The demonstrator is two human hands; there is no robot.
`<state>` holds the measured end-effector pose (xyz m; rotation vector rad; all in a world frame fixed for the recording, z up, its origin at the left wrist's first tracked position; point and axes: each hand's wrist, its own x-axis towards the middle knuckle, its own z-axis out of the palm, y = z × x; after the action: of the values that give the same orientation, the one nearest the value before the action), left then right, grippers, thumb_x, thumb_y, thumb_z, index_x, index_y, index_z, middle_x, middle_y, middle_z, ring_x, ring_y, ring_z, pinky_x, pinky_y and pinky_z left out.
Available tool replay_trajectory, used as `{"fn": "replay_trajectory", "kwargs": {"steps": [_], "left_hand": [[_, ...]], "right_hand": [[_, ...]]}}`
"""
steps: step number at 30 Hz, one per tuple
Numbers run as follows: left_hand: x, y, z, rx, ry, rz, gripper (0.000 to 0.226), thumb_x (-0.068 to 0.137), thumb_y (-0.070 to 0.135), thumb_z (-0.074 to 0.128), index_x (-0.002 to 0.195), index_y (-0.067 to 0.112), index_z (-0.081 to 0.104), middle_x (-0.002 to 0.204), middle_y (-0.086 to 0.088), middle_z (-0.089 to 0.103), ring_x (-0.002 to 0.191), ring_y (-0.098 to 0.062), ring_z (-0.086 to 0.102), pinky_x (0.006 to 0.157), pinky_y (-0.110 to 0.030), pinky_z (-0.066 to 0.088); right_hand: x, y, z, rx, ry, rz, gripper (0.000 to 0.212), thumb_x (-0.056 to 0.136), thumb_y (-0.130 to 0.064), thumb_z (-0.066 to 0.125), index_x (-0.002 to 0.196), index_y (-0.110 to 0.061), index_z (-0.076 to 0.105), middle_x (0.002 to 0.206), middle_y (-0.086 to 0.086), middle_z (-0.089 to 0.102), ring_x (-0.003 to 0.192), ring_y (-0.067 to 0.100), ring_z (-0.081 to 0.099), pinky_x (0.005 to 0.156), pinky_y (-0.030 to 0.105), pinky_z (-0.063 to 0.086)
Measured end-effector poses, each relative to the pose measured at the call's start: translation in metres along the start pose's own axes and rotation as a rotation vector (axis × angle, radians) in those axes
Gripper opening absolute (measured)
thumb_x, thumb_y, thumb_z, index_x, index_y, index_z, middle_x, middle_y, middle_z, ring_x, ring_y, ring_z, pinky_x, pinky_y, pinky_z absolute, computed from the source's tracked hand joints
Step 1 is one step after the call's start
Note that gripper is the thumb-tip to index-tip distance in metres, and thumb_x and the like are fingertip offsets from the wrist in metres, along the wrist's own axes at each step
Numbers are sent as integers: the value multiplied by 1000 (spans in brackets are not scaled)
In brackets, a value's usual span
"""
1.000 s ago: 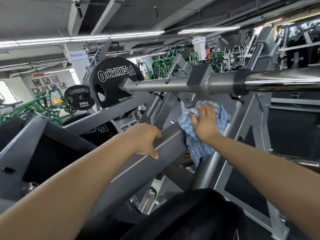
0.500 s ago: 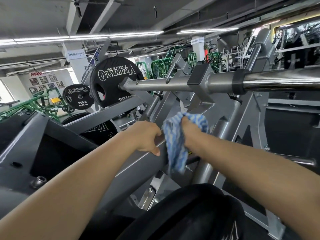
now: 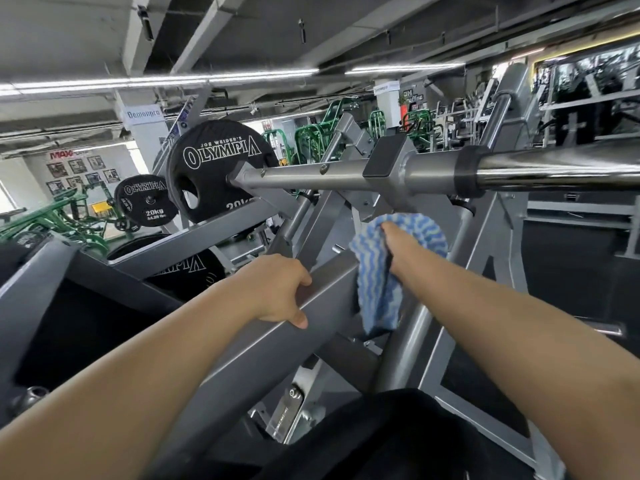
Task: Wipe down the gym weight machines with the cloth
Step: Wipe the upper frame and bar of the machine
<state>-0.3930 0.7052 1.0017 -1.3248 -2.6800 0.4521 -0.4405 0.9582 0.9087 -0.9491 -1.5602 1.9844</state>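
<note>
Against the upright grey steel frame of the weight machine [image 3: 322, 237], below its long chrome bar [image 3: 554, 171], a blue-and-white striped cloth [image 3: 379, 292] is pressed and gripped by the right hand [image 3: 398, 244], whose fingers are buried in the fabric. The slanted grey steel beam [image 3: 263, 348] is grasped by the left hand [image 3: 277, 292], fingers curled over its edge. A black Olympia weight plate [image 3: 214, 168] is seen behind.

The left hand [image 3: 277, 289] rests on the machine beam [image 3: 249, 344], the cloth [image 3: 381, 289] just right, under the bar [image 3: 311, 176].
</note>
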Motion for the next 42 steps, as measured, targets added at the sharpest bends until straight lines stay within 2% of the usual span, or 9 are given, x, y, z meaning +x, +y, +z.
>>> {"fn": "replay_trajectory", "kwargs": {"steps": [4, 8, 12, 14, 19, 23, 33, 37, 42], "left_hand": [[0, -2, 0, -25, -10, 4, 76, 73, 47, 73, 138, 22, 45, 129, 1, 56, 120, -20, 49, 93, -27, 38], [0, -1, -3, -41, -31, -11, 76, 73, 47, 73, 138, 22, 44, 132, 1, 55, 122, -20, 48, 96, -29, 38], [-4, 1, -2, -74, -44, -29, 79, 77, 44, 71, 143, 19, 36, 139, -2, 48, 127, -22, 44, 101, -30, 35], [-10, 1, 2, -98, -41, -23, 83, 79, 41, 70, 146, 16, 28, 145, -4, 41, 132, -22, 39, 104, -29, 31], [-28, 6, -5, -185, 37, 78, 80, 83, 20, 68, 147, 14, 21, 153, -6, 25, 141, -21, 22, 109, -26, 20], [-33, 15, -11, -8, -21, 97, 33, 90, 28, 56, 115, 6, 56, 115, -11, 61, 107, -29, 55, 87, -33, 39], [-54, 19, 0, 215, -225, -180, 48, 94, 43, 49, 118, 2, 59, 129, -13, 57, 117, -28, 54, 97, -35, 43], [-63, 27, -3, 58, -198, -276, 59, 93, 36, 53, 141, 6, 35, 139, -15, 46, 121, -30, 50, 99, -39, 42], [-74, 44, -12, -106, -254, -404, 58, 98, 36, 44, 148, 19, 19, 148, -9, 32, 130, -28, 40, 103, -38, 34]], "right_hand": [[13, -21, -30, 192, -31, -28, 43, 75, -41, 66, 106, -11, 64, 98, 3, 70, 80, 19, 66, 79, 30, 54], [11, -10, -33, 168, 68, 4, 120, 32, -58, 73, 140, -18, 38, 126, 2, 58, 104, 26, 62, 93, 42, 48], [20, 31, 5, 240, -13, 102, 136, 24, -69, 73, 145, -23, 31, 133, 1, 54, 109, 27, 59, 99, 54, 41], [-28, 37, 22, 211, -122, 146, 126, 31, -69, 74, 141, -19, 37, 124, 0, 61, 103, 26, 62, 94, 53, 46], [-151, 29, 38, -139, -496, 120, 23, 93, -35, 54, 85, -15, 61, 83, 1, 66, 79, 19, 63, 78, 30, 51], [-183, 18, 38, -414, -600, 93, 41, 73, -40, 69, 106, -19, 55, 127, 8, 57, 119, 26, 52, 106, 48, 37], [-221, 16, -19, -409, -584, -105, 20, 92, -13, 54, 112, -14, 51, 108, 5, 60, 90, 18, 59, 69, 28, 52], [-216, 23, -22, -415, -556, -204, 33, 92, -7, 49, 125, -10, 46, 123, 13, 57, 113, 25, 56, 95, 40, 48], [-211, 26, -36, -420, -619, -315, 44, 90, 0, 43, 132, -14, 42, 129, 7, 53, 115, 25, 54, 81, 33, 47]]}}
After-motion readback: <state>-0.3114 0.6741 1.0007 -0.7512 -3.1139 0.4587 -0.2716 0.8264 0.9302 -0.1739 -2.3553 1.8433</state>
